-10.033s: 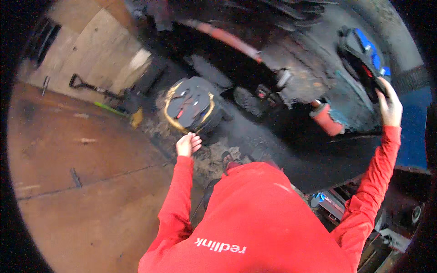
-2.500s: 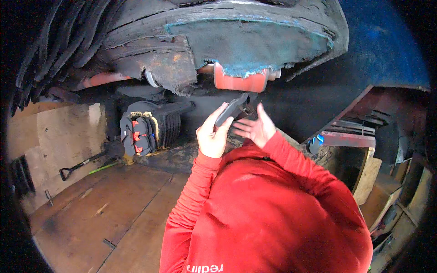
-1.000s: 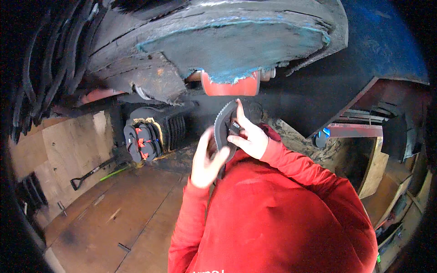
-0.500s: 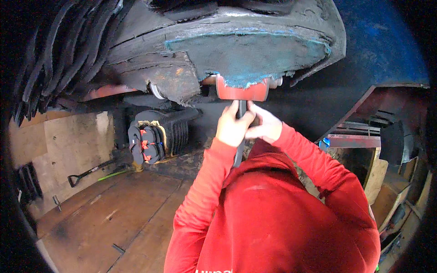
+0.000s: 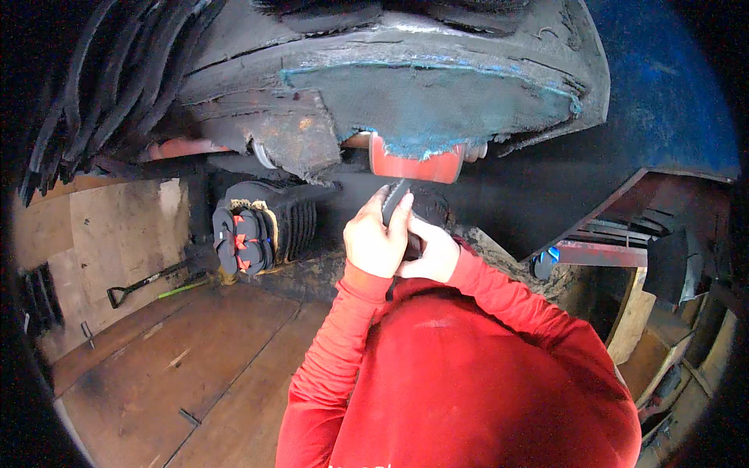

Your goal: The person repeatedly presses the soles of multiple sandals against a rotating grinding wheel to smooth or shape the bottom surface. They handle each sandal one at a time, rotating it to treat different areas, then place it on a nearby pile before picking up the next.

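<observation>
A thin, dark sole-like piece (image 5: 395,201), seen nearly edge-on, stands tilted in front of my chest. My left hand (image 5: 373,240) is closed on it, with the thumb along one face and the fingers on the other. My right hand (image 5: 434,251) grips its lower part from the right; some of those fingers are hidden. The top end of the piece is just below a red abrasive wheel (image 5: 421,167); I cannot tell whether they touch. A ragged, dusty cloth flap (image 5: 445,105) hangs over the wheel from a grey hood (image 5: 538,58).
Left of my arms is a stack of dark flip-flop soles (image 5: 248,238), some with red straps. Beyond it, a long-handled tool (image 5: 144,287) and a green stick (image 5: 183,289) lie by a wooden panel (image 5: 117,234). Ribbed hoses (image 5: 86,86) hang at upper left. Wooden boards (image 5: 630,316) stand at right.
Both hands have come down and slightly left, away from the wheel. The sole-like piece has turned from near upright to a tilt, and more of its edge shows.
</observation>
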### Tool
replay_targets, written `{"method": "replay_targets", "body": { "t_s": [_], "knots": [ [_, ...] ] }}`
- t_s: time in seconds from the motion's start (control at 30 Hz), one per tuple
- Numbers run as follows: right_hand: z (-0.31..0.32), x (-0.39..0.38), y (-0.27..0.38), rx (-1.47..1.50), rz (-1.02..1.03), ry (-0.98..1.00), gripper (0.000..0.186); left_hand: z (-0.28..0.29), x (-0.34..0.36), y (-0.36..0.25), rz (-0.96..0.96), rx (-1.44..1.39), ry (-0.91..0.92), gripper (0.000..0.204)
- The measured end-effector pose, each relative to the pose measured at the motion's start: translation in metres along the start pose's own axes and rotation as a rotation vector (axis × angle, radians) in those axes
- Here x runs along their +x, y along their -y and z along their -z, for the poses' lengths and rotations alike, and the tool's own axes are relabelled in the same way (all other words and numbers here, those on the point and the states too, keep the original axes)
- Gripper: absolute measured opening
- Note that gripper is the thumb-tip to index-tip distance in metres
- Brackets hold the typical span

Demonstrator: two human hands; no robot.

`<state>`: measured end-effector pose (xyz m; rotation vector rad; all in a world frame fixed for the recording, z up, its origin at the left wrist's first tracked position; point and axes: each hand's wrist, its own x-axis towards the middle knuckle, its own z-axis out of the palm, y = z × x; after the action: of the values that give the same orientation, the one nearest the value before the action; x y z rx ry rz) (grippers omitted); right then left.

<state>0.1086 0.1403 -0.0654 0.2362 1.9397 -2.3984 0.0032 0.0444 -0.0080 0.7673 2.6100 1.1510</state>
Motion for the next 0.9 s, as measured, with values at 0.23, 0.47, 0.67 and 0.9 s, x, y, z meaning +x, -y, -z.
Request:
{"method": "replay_targets", "body": {
  "t_s": [0.23, 0.47, 0.67, 0.9],
  "knots": [
    [0.016, 0.003, 0.011, 0.234, -0.130, 0.046, 0.079, -0.014, 0.013, 0.000, 0.048, 0.133, 0.136, 0.044],
    [0.022, -0.005, 0.009, -0.084, -0.008, 0.012, 0.077, -0.021, -0.007, -0.001, 0.059, -0.258, -0.063, 0.046],
    [0.004, -0.008, 0.001, 0.174, -0.045, 0.017, 0.080, -0.001, 0.000, -0.008, -0.001, -0.059, -0.024, 0.042],
    [0.043, 0.006, 0.021, 0.008, -0.305, -0.001, 0.069, -0.039, 0.012, -0.001, 0.101, -0.221, 0.066, 0.034]
  ]
}}
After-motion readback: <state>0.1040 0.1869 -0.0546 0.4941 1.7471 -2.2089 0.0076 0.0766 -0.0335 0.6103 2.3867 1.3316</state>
